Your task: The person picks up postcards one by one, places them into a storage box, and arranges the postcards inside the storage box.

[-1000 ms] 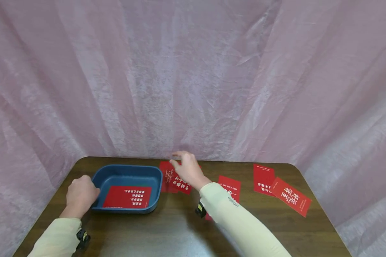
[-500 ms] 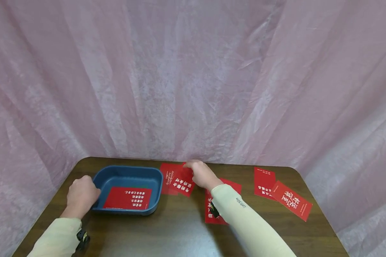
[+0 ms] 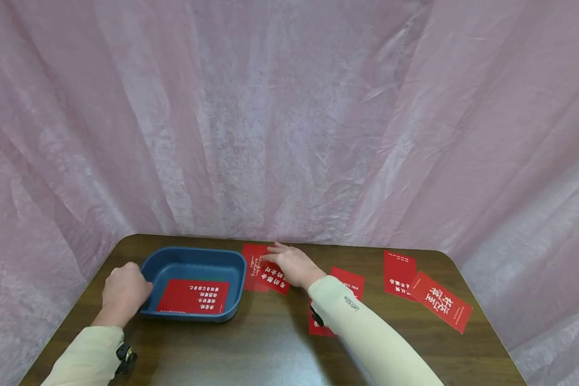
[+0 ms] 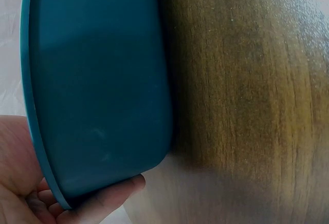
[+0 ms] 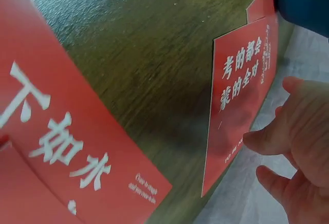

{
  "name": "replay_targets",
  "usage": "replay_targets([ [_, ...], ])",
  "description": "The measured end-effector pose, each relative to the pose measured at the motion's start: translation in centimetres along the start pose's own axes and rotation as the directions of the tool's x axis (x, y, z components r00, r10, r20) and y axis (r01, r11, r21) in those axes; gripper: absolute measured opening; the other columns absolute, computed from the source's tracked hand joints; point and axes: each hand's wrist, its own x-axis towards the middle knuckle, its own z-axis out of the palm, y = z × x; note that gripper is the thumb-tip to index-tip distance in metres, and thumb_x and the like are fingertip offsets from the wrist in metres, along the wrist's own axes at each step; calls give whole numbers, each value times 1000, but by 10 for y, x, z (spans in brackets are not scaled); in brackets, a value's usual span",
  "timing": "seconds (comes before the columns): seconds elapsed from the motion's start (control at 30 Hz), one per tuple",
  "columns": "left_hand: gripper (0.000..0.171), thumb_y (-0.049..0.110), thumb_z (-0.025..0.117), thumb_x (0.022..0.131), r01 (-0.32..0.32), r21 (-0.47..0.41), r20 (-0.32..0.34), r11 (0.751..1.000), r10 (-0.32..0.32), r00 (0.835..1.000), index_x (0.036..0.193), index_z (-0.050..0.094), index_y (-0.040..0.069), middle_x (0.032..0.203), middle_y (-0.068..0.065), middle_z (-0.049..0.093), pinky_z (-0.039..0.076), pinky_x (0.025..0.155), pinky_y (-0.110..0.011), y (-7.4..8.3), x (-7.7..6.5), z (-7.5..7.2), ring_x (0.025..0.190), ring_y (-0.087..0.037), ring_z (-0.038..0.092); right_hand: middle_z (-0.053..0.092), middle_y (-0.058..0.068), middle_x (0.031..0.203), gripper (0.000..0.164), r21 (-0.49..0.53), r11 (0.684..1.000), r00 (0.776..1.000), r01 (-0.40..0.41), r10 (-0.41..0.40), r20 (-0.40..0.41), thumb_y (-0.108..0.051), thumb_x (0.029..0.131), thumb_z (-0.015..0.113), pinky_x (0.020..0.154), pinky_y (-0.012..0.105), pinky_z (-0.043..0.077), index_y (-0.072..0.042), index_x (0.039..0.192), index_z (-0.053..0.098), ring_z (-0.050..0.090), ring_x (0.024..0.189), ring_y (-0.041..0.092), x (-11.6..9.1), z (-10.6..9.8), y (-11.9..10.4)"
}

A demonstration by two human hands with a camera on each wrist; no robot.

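At the left of the table my left hand (image 3: 125, 292) grips the near-left corner of a blue plastic tray (image 3: 193, 256). In the left wrist view its thumb (image 4: 115, 196) lies along the tray's outer wall, with the other fingers partly hidden by the rim. Inside the tray lies a red card (image 3: 193, 296) with white writing. My right hand (image 3: 294, 264) is over the right edge of another red card (image 3: 272, 277), fingers extended and apart. That card overlaps a red card (image 3: 252, 256) beside the tray. Whether the fingertips touch it, I cannot tell.
Partly hidden by the right forearm, two overlapping red cards (image 3: 349, 279) lie on the brown wooden table (image 3: 231, 348). Farther right are a red card (image 3: 398, 271) and a tilted one (image 3: 441, 302) over its corner. A pink curtain (image 3: 289, 118) hangs behind the table's back edge.
My right hand first shifted right and lower, uncovering more of the overlapping card, then came slightly back left with fingers extended over its edge. The left hand and tray stayed in place.
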Motion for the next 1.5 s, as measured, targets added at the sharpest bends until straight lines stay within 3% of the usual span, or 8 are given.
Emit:
replay_targets([
  [0.17, 22, 18, 57, 80, -4, 2, 1, 1000, 4, 1000, 67, 53, -1, 60, -10, 49, 42, 45, -38, 0, -1, 0, 55, -26, 48, 33, 0, 146, 67, -137, 989, 998, 62, -58, 30, -12, 84, 65, 102, 45, 26, -31, 142, 38, 22, 135, 25, 0, 0, -4],
  [0.27, 22, 17, 56, 80, -7, 3, -4, 1000, 7, 1000, 66, 53, 0, 59, -9, 48, 42, 45, -38, 0, -2, 0, 54, -25, 48, 31, -2, 147, 72, -118, 988, 994, 97, -91, 54, -14, 82, 68, 103, 44, 25, -32, 144, 35, 20, 136, 25, 2, -3, -9],
  [0.4, 22, 17, 56, 80, -5, 2, -12, 1000, 5, 1000, 65, 52, 2, 60, -10, 48, 42, 46, -38, -1, -3, 0, 55, -26, 47, 30, -3, 147, 74, -27, 998, 990, 50, -46, 132, -12, 78, 71, 103, 45, 24, -33, 141, 39, 18, 137, 26, 5, -8, -16],
  [0.57, 21, 17, 56, 79, 12, 0, -4, 1000, -12, 1000, 66, 52, 1, 60, -10, 48, 42, 46, -39, -1, -6, 0, 55, -27, 47, 37, -6, 143, 72, -110, 993, 978, 38, -14, 207, -19, 77, 73, 103, 43, 26, -35, 139, 41, 25, 134, 21, 12, -8, -25],
  [0.83, 22, 18, 57, 79, 2, 9, -11, 1000, -2, 1000, 67, 53, -1, 60, -10, 49, 42, 46, -38, 2, -6, -1, 55, -26, 47, 50, -5, 125, 64, -181, 983, 983, 23, 11, 182, -26, 73, 77, 89, 31, 41, -31, 130, 50, 43, 116, 9, 16, -10, -30],
  [1.13, 23, 19, 59, 78, 5, 5, 2, 1000, -5, 1000, 72, 54, -3, 63, -13, 50, 43, 47, -40, 2, -4, 0, 57, -28, 49, 52, -4, 113, 72, -180, 983, 975, -34, 73, 211, -33, 61, 84, 75, 28, 47, -24, 121, 46, 49, 100, 10, 13, -11, -20],
  [1.33, 22, 18, 58, 78, -10, 9, -8, 1000, 10, 1000, 70, 54, -3, 62, -12, 50, 43, 46, -40, 2, -2, 0, 56, -28, 49, 46, 1, 121, 89, -201, 978, 980, -59, 95, 176, -45, 62, 81, 87, 38, 41, -42, 137, 33, 45, 110, 21, 6, -10, -4],
  [1.5, 22, 17, 57, 78, -15, 11, -9, 1000, 15, 1000, 70, 54, -3, 62, -13, 50, 42, 46, -41, 3, -1, -1, 55, -28, 49, 47, 0, 116, 75, -199, 980, 994, -12, 33, 103, -42, 69, 78, 90, 37, 39, -42, 134, 41, 46, 106, 19, 0, -11, 11],
])
